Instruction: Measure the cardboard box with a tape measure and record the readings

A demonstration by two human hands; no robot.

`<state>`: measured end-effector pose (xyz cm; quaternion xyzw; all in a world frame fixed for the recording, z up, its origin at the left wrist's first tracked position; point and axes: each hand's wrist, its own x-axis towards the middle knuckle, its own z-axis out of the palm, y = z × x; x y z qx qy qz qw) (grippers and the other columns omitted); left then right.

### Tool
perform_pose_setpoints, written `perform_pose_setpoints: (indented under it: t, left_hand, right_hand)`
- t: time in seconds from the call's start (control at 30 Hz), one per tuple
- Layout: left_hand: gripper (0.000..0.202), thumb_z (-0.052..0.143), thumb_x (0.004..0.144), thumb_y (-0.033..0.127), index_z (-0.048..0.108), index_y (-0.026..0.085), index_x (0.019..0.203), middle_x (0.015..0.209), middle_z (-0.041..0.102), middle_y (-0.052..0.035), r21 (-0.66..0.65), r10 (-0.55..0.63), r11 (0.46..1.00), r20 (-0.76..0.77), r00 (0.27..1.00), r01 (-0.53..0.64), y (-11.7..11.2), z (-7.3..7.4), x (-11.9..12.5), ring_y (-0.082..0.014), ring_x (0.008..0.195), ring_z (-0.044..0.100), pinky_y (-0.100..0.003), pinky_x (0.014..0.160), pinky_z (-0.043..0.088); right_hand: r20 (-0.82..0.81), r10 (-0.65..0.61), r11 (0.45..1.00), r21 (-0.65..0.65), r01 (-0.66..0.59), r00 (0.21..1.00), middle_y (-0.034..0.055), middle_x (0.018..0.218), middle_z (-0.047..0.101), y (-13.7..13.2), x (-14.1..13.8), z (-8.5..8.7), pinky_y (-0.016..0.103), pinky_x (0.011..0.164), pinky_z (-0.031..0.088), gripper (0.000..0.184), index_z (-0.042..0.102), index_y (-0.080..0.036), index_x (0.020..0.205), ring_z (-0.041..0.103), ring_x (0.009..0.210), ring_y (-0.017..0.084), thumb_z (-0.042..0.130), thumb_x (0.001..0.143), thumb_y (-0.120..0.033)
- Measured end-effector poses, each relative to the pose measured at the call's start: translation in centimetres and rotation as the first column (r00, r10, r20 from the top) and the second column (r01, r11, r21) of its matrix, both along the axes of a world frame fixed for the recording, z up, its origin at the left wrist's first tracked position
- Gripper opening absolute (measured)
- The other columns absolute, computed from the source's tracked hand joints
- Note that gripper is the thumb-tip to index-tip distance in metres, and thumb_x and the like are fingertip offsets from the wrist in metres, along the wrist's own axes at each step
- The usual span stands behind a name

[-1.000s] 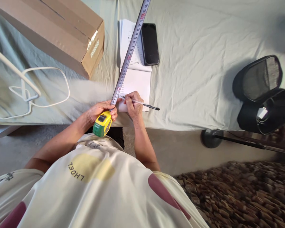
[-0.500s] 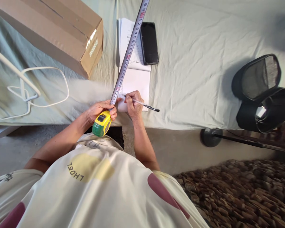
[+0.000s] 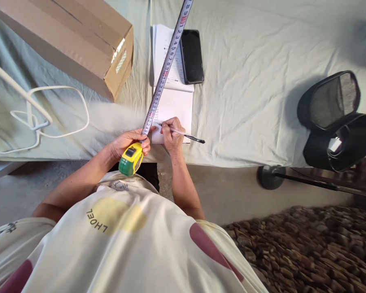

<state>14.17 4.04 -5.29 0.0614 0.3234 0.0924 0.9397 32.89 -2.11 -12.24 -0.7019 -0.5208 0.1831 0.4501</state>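
My left hand (image 3: pixel 128 141) is closed round a yellow and green tape measure (image 3: pixel 131 159) at the near edge of the cloth-covered table (image 3: pixel 250 73). Its steel blade (image 3: pixel 166 67) runs up and away over the paper and out of the top of the view. My right hand (image 3: pixel 171 133) pinches a pen (image 3: pixel 189 136), with the tip resting on a white notepad (image 3: pixel 173 106) that carries small rows of writing. A black phone (image 3: pixel 191 56) lies on the far part of the notepad, to the right of the blade.
A large brown cardboard box (image 3: pixel 76 40) sits at the back left. White cables (image 3: pixel 45 110) loop on the cloth at the left. A black lamp head on a stand (image 3: pixel 335 118) stands beside the table at the right. A brown patterned rug (image 3: pixel 308 248) covers the floor.
Almost nothing differs: both hands keep their places, and the pen tip shifts only slightly on the notepad.
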Motion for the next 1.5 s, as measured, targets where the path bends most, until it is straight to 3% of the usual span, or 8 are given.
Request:
perform_pose_setpoints:
  t: [0.53, 0.97, 1.2, 1.5]
  left_hand:
    - [0.038, 0.047, 0.09, 0.007, 0.073, 0.011, 0.118, 0.053, 0.054, -0.002, -0.011, -0.016, 1.0, -0.008, 1.0, 0.016, 0.05, 0.26, -0.01, -0.0177, 0.052, 0.056, -0.025, 0.051, 0.052]
    - [0.033, 0.061, 0.084, 0.006, 0.074, 0.011, 0.114, 0.056, 0.055, -0.002, -0.009, -0.004, 1.0, 0.01, 1.0, 0.004, 0.03, 0.02, -0.05, -0.0177, 0.051, 0.056, -0.025, 0.053, 0.052]
    - [0.04, 0.049, 0.089, 0.006, 0.072, 0.011, 0.122, 0.054, 0.055, -0.0016, -0.004, -0.009, 1.0, -0.01, 1.0, 0.009, 0.08, 0.31, 0.03, -0.0169, 0.051, 0.055, -0.025, 0.052, 0.052]
    - [0.039, 0.051, 0.088, 0.007, 0.072, 0.012, 0.12, 0.054, 0.055, -0.0015, -0.002, -0.013, 1.0, -0.013, 1.0, 0.013, 0.08, 0.12, -0.05, -0.0174, 0.05, 0.055, -0.025, 0.052, 0.051]
  right_hand:
    - [-0.003, -0.021, 0.999, -0.037, 0.021, 1.0, -0.0021, 0.066, 0.059, 0.08, -0.22, 0.35, 0.033, 0.069, 0.048, 0.017, 0.052, -0.026, 0.078, 0.056, 0.064, 0.018, 0.049, 0.094, -0.033]
    - [-0.003, -0.086, 0.996, -0.01, 0.086, 0.996, -0.0019, 0.066, 0.06, 0.06, -0.18, -0.43, 0.034, 0.068, 0.048, 0.019, 0.052, -0.027, 0.079, 0.057, 0.065, 0.019, 0.049, 0.095, -0.036]
    - [0.026, -0.084, 0.996, -0.007, 0.084, 0.996, -0.0015, 0.066, 0.061, 0.15, -0.16, -0.25, 0.034, 0.067, 0.048, 0.02, 0.052, -0.027, 0.078, 0.056, 0.062, 0.018, 0.049, 0.094, -0.037]
    - [-0.016, -0.067, 0.998, 0.006, 0.068, 0.998, -0.0025, 0.063, 0.057, 0.02, -0.14, 0.03, 0.034, 0.065, 0.046, 0.022, 0.05, -0.026, 0.075, 0.054, 0.06, 0.017, 0.049, 0.094, -0.037]
